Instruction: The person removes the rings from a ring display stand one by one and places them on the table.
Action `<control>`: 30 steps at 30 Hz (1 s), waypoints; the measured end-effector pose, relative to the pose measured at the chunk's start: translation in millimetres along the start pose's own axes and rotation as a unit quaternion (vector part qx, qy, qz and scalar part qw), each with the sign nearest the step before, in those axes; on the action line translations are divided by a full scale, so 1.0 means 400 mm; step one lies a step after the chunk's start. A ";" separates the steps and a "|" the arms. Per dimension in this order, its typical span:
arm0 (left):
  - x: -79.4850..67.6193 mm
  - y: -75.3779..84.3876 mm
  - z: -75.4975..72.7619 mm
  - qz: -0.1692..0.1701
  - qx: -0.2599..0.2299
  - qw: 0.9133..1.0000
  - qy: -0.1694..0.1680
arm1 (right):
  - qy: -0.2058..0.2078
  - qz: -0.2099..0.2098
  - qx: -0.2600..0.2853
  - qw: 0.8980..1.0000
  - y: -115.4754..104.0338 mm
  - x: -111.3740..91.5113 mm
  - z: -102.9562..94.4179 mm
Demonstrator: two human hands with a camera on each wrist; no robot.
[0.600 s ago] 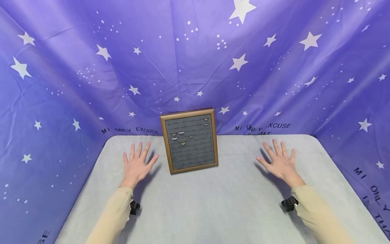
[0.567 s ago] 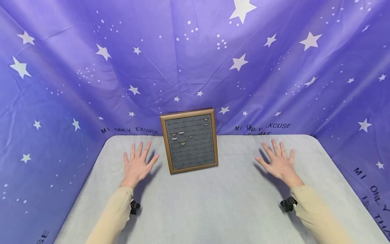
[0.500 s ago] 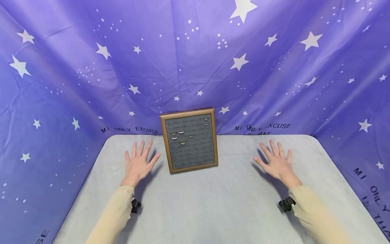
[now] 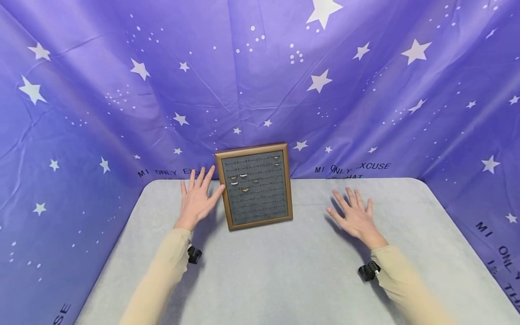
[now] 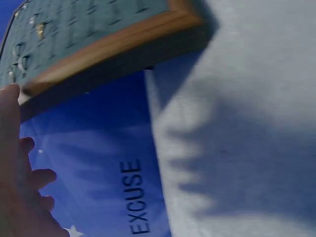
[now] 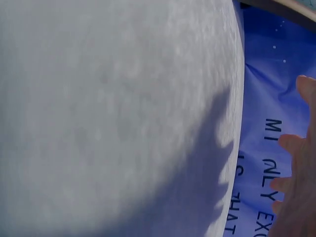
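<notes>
A wood-framed ring display board (image 4: 260, 203) leans upright at the back of the table, its dark grey slotted face toward me. Several gold and silver rings sit in its slots, among them a gold ring (image 4: 245, 189) and a silver ring (image 4: 243, 175). My left hand (image 4: 197, 201) is spread beside the board's left edge, thumb tip close to the frame; whether it touches I cannot tell. In the left wrist view the thumb (image 5: 9, 103) overlaps the frame's corner. My right hand (image 4: 355, 217) hovers over the table right of the board, fingers spread, holding nothing.
The grey table (image 4: 276, 275) has rounded back corners. A purple curtain (image 4: 260, 81) with white stars and lettering hangs behind it and along both sides. Black wrist devices (image 4: 369, 271) sit under both sleeves.
My left hand has moved right and forward, up to the board's left edge. My right hand has shifted left toward the board. The board and its rings stay in place.
</notes>
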State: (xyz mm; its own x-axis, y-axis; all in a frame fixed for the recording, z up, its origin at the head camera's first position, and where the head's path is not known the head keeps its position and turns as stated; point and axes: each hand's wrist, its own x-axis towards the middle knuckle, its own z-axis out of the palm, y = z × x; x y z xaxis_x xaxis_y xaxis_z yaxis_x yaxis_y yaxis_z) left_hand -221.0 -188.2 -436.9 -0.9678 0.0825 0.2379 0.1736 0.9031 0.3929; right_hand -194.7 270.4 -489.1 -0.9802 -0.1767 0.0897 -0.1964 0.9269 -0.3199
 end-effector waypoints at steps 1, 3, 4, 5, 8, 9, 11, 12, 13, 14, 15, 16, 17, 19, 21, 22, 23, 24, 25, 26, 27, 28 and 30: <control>0.009 0.006 -0.005 0.003 0.000 1.000 0.003 | 0.001 0.000 0.000 1.000 -0.003 0.001 0.003; 0.024 0.016 -0.015 0.006 -0.002 1.000 0.008 | 0.003 0.001 0.004 1.000 -0.010 0.003 0.007; 0.031 0.021 -0.020 0.006 -0.005 1.000 0.010 | 0.003 0.001 0.007 1.000 -0.014 0.004 0.009; 0.037 0.026 -0.024 0.005 -0.008 1.000 0.011 | 0.004 0.000 0.010 1.000 -0.019 0.006 0.011; 0.052 0.036 -0.035 0.005 -0.022 1.000 0.016 | 0.007 -0.003 0.021 1.000 -0.034 0.009 0.017; 0.056 0.039 -0.037 0.006 -0.030 0.999 0.018 | 0.008 -0.005 0.025 1.000 -0.039 0.010 0.019; 0.063 0.043 -0.041 0.008 -0.047 0.999 0.021 | 0.011 -0.008 0.032 0.999 -0.049 0.011 0.023; 0.065 0.044 -0.042 0.008 -0.058 0.998 0.022 | 0.012 -0.009 0.034 0.999 -0.053 0.011 0.024; 0.066 0.044 -0.041 0.009 -0.070 0.997 0.022 | 0.013 -0.011 0.037 0.999 -0.057 0.012 0.025; 0.067 0.044 -0.040 0.009 -0.087 0.996 0.021 | 0.015 -0.012 0.039 0.999 -0.062 0.012 0.026; 0.067 0.044 -0.039 0.010 -0.107 0.994 0.021 | 0.018 -0.015 0.041 0.999 -0.066 0.012 0.026; 0.066 0.044 -0.037 0.009 -0.129 0.991 0.019 | 0.021 -0.017 0.043 0.999 -0.070 0.012 0.025; 0.065 0.044 -0.035 0.011 -0.155 0.988 0.019 | 0.023 -0.019 0.044 0.999 -0.074 0.012 0.024; 0.063 0.044 -0.030 0.016 -0.204 0.979 0.021 | 0.026 -0.026 0.050 0.998 -0.083 0.014 0.022; 0.061 0.046 -0.027 0.025 -0.253 0.967 0.030 | 0.027 -0.032 0.057 0.997 -0.092 0.016 0.019; 0.060 0.047 -0.026 0.030 -0.272 0.961 0.035 | 0.027 -0.036 0.061 0.997 -0.098 0.018 0.017; 0.060 0.049 -0.025 0.035 -0.289 0.956 0.040 | 0.028 -0.039 0.065 0.997 -0.103 0.020 0.015; 0.061 0.051 -0.024 0.037 -0.303 0.951 0.045 | 0.030 -0.042 0.069 0.996 -0.109 0.023 0.013; 0.062 0.052 -0.024 0.038 -0.316 0.947 0.048 | 0.030 -0.045 0.073 0.996 -0.115 0.025 0.011; 0.063 0.054 -0.024 0.038 -0.331 0.942 0.050 | 0.032 -0.048 0.073 0.996 -0.121 0.029 0.009; 0.064 0.055 -0.024 0.036 -0.340 0.938 0.051 | 0.034 -0.050 0.075 0.995 -0.128 0.033 0.007; 0.066 0.055 -0.023 0.036 -0.351 0.934 0.051 | 0.036 -0.054 0.077 0.995 -0.134 0.037 0.005; 0.070 0.053 -0.021 0.033 -0.363 0.930 0.052 | 0.039 -0.063 0.081 0.994 -0.149 0.048 0.000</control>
State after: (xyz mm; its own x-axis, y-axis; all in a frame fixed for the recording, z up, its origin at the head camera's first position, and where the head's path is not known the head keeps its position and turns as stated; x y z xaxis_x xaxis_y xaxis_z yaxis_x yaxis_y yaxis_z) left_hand -243.0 -170.1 -414.5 -0.9341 0.0520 0.3533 0.3465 0.3716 0.8613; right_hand -201.8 211.9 -468.5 -0.9439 -0.2558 0.2090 -0.3250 0.8323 -0.4491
